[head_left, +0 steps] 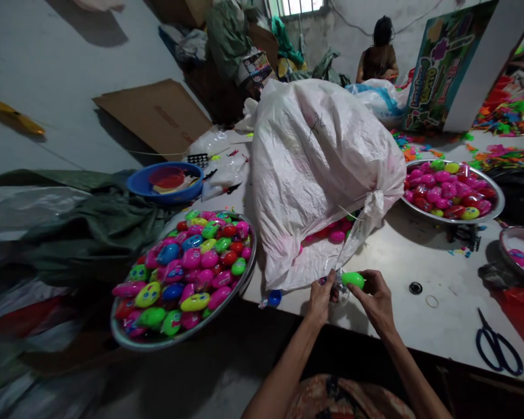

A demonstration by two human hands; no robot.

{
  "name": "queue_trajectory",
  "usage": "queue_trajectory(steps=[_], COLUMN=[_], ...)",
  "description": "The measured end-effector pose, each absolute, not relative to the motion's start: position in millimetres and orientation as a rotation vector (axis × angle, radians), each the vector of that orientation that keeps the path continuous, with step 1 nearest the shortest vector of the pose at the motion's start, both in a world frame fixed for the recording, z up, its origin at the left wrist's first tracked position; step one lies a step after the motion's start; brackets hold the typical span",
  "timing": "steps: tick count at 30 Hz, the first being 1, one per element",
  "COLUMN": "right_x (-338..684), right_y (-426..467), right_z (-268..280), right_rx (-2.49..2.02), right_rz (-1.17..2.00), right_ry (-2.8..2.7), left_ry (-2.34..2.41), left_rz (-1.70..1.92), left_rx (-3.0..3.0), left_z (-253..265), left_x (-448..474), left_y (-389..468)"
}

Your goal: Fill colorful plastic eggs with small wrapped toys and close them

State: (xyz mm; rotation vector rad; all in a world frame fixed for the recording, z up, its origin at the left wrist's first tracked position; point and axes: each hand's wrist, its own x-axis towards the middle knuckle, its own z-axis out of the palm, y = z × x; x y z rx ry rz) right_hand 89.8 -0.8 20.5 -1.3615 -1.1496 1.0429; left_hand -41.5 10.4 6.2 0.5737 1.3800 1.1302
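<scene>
Above the table's front edge, my right hand [378,299] is closed on a bright green plastic egg [353,280]. My left hand [322,299], facing it, pinches a clear plastic piece [341,291] that meets the egg's left end; its exact shape is too small to make out. Just beyond both hands a big white woven sack [314,169] lies with its mouth towards me, pink eggs [336,236] showing inside. To the left of my left hand, a small blue cup-like piece [275,298] sits on the table edge.
A metal basin [250,273] heaped with coloured eggs stands left, another basin [498,212] right. Scissors [493,343], a black ring [415,288] and a rubber band [432,301] lie on the right. A blue tub [166,195] is behind left. Another person [378,61] sits at the back.
</scene>
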Motion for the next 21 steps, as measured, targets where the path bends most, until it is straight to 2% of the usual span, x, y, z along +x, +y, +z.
queue_trajectory(steps=[4, 8, 10, 16, 21], right_x=[92, 92, 90, 88, 93], right_y=[-10, -17, -18, -20, -23], right_z=[17, 8, 5, 10, 12], right_rx=[-1.281, -1.457, -1.561, -1.376, -1.419], right_rz=[1.087, 0.743, 0.692, 1.106, 1.003], right_ry=[-1.299, -1.371, -1.274, -1.042, -1.057], left_ry=[1.294, 1.202, 1.15, 1.123, 1.176], left_rz=[1.128, 1.156, 1.182, 1.23, 1.258], left_rx=[0.564, 0.468, 0.435, 0.348, 0.294], left_z=[9, 12, 12, 9, 14], left_x=[-39, -30, -24, -16, -17], left_y=[10, 10, 9, 8, 12])
